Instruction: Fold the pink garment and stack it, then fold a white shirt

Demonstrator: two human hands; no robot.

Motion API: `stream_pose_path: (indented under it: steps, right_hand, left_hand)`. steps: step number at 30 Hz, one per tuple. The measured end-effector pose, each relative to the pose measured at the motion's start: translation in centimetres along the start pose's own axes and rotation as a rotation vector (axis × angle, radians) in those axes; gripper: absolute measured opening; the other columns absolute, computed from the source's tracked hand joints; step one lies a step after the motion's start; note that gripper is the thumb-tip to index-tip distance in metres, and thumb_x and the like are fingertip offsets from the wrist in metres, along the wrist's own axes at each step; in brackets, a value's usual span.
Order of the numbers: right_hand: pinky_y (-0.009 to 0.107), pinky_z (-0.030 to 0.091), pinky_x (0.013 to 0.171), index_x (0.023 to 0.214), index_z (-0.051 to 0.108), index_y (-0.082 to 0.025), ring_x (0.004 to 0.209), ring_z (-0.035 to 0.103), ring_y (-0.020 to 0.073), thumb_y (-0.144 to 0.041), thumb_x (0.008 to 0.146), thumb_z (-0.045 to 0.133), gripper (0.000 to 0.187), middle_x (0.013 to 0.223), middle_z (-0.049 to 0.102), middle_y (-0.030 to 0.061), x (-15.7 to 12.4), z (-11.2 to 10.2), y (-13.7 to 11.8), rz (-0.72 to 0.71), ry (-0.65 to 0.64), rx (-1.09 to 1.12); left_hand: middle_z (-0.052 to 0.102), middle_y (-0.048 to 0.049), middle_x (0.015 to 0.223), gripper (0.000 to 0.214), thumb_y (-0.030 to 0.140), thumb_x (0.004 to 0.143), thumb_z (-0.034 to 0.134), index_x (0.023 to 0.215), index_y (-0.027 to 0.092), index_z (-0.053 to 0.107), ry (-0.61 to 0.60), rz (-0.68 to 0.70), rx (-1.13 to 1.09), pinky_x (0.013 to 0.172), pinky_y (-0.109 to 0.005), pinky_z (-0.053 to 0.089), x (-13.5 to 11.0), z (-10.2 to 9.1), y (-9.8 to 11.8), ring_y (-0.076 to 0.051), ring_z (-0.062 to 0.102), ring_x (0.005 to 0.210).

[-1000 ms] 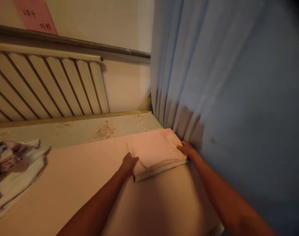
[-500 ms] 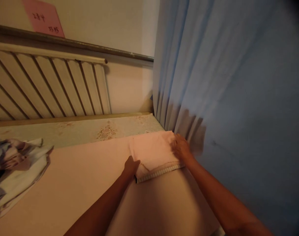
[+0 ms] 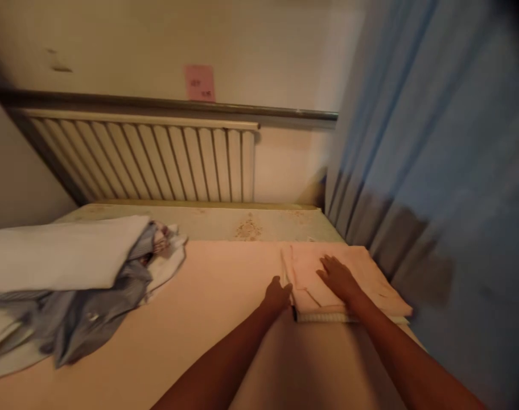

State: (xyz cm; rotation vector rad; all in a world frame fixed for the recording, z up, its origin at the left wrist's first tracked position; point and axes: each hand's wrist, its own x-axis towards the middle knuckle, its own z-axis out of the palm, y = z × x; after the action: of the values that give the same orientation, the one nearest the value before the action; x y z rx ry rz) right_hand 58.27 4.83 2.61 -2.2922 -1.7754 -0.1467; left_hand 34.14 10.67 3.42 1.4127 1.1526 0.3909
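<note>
A folded pink cloth (image 3: pixel 366 273) lies at the far right corner of the pink bed sheet (image 3: pixel 208 330), beside the blue curtain. My right hand (image 3: pixel 338 278) rests flat on top of the cloth, fingers stretched out. My left hand (image 3: pixel 277 296) presses against the cloth's left edge near its white ribbed hem (image 3: pixel 328 318); its fingers look curled at the edge, and I cannot see anything held in them.
A blue curtain (image 3: pixel 447 171) hangs along the right. A slatted headboard (image 3: pixel 157 162) and a rail stand at the back wall, with a pink note (image 3: pixel 199 83) above. A heap of folded white and grey bedding (image 3: pixel 71 273) lies at the left.
The view has swung left and pulled back, showing more bedding. My right hand slid from the cloth's right edge onto its top. My left hand stays at the left edge.
</note>
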Motion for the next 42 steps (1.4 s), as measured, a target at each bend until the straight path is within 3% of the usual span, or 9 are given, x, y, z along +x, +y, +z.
stream_pose_path:
  steps: [3, 6, 9, 14, 19, 23, 27, 31, 42]
  right_hand:
    - [0.048, 0.027, 0.110, 0.128, 0.055, -0.013, 0.135, 0.036, 0.0291, -0.034, 0.089, 0.040, 0.047, 0.139, 0.049, 0.0154, -1.3, -1.1, -1.8, -0.067, 0.135, 0.041]
    - [0.045, 0.036, 0.107, 0.121, 0.061, -0.016, 0.124, 0.050, 0.0269, -0.034, 0.088, 0.038, 0.044, 0.130, 0.058, 0.0145, -4.7, -0.9, -6.5, -0.152, 0.222, 0.187]
    - [0.044, 0.045, 0.102, 0.116, 0.064, -0.021, 0.114, 0.059, 0.0248, -0.035, 0.089, 0.034, 0.043, 0.120, 0.065, 0.0109, -9.8, 1.4, -13.0, -0.225, 0.210, 0.366]
    - [0.042, 0.055, 0.089, 0.106, 0.069, -0.030, 0.102, 0.066, 0.0252, -0.032, 0.086, 0.043, 0.032, 0.110, 0.070, 0.0067, -17.2, 6.5, -21.8, -0.340, 0.220, 0.453]
    - [0.046, 0.056, 0.084, 0.104, 0.069, -0.034, 0.101, 0.066, 0.0288, -0.023, 0.079, 0.052, 0.032, 0.112, 0.069, 0.0051, -18.9, 7.8, -24.2, -0.499, 0.297, 0.377]
    - [0.046, 0.057, 0.082, 0.106, 0.067, -0.034, 0.100, 0.067, 0.0286, -0.020, 0.078, 0.051, 0.034, 0.110, 0.070, 0.0045, -18.6, 7.8, -24.0, -0.515, 0.349, 0.329]
    - [0.043, 0.057, 0.082, 0.105, 0.066, -0.034, 0.097, 0.067, 0.0272, -0.018, 0.078, 0.050, 0.036, 0.108, 0.070, 0.0040, -18.4, 8.1, -23.8, -0.522, 0.350, 0.312]
    - [0.037, 0.056, 0.081, 0.102, 0.068, -0.032, 0.094, 0.068, 0.0247, -0.015, 0.077, 0.050, 0.035, 0.107, 0.071, 0.0030, -18.0, 8.2, -23.6, -0.547, 0.329, 0.286]
    - [0.034, 0.054, 0.082, 0.101, 0.068, -0.022, 0.095, 0.066, 0.0225, -0.012, 0.078, 0.050, 0.031, 0.106, 0.070, 0.0066, -18.1, 7.3, -24.2, -0.565, 0.360, 0.214]
  left_hand:
    - [0.069, -0.0148, 0.088, 0.052, 0.029, 0.076, 0.058, 0.123, 0.011, 0.047, 0.006, -0.040, -0.051, 0.055, -0.031, 0.049, -3.0, -3.7, -2.5, -0.020, 0.066, 0.059]
    - [0.066, -0.0061, 0.069, 0.023, 0.024, 0.071, 0.061, 0.092, 0.015, 0.059, 0.022, -0.066, -0.119, 0.052, -0.029, 0.048, -6.8, -8.4, -5.6, -0.016, 0.062, 0.050]
    - [0.063, -0.0023, 0.063, 0.016, 0.029, 0.071, 0.064, 0.077, 0.017, 0.055, 0.119, -0.072, -0.207, 0.048, -0.025, 0.046, -10.3, -14.0, -8.7, -0.014, 0.061, 0.048]
    - [0.056, 0.0029, 0.054, 0.024, 0.035, 0.074, 0.064, 0.071, 0.018, 0.049, 0.450, -0.034, -0.374, 0.046, -0.022, 0.044, -14.5, -25.2, -11.8, -0.010, 0.055, 0.043]
    - [0.061, 0.0013, 0.066, 0.013, 0.028, 0.079, 0.057, 0.080, 0.017, 0.050, 0.807, 0.138, -0.557, 0.057, -0.024, 0.050, -18.2, -36.0, -11.9, -0.012, 0.063, 0.058]
    - [0.062, 0.0016, 0.075, 0.013, 0.019, 0.079, 0.056, 0.091, 0.017, 0.052, 0.999, 0.281, -0.661, 0.066, -0.023, 0.052, -19.8, -41.7, -10.5, -0.010, 0.064, 0.067]
    - [0.060, 0.0032, 0.073, 0.012, 0.014, 0.075, 0.057, 0.087, 0.016, 0.054, 1.132, 0.340, -0.742, 0.065, -0.018, 0.050, -19.6, -45.6, -9.5, -0.006, 0.060, 0.064]
    - [0.059, 0.0035, 0.069, 0.006, 0.014, 0.075, 0.057, 0.080, 0.016, 0.054, 1.131, 0.355, -0.853, 0.059, -0.019, 0.049, -19.3, -48.0, -9.3, -0.007, 0.058, 0.058]
    - [0.065, 0.0016, 0.080, 0.012, 0.008, 0.080, 0.056, 0.089, 0.017, 0.058, 0.914, 0.456, -1.023, 0.074, -0.029, 0.055, -17.3, -48.1, -7.3, -0.009, 0.063, 0.069]
